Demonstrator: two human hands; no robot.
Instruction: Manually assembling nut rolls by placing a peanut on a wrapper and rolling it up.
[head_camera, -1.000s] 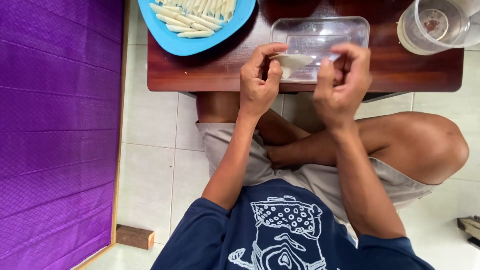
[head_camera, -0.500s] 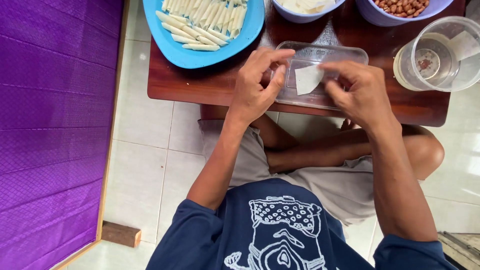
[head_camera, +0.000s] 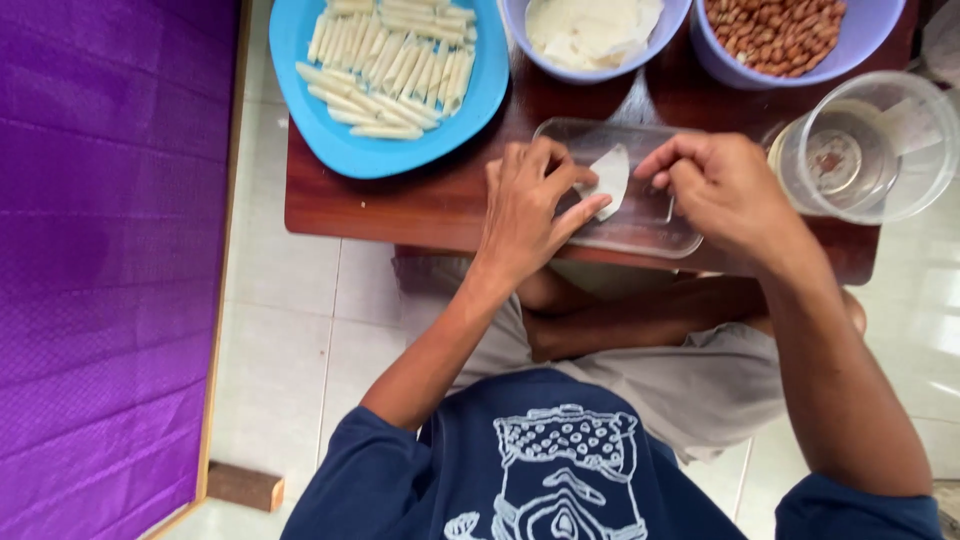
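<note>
Wrapper sheet (head_camera: 610, 177) is lying over the clear tray (head_camera: 640, 228) on the counter (head_camera: 430, 205), left hand (head_camera: 530, 215) fingers pinching its edge, right hand (head_camera: 725, 190) fingers curling together just beside it; uneven pulling is risking tearing it.

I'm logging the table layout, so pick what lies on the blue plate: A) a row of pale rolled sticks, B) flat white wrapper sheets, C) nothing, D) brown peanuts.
A: the blue plate holds a row of pale rolled sticks, while the peanuts and the white wrapper sheets sit in separate bowls.
</note>
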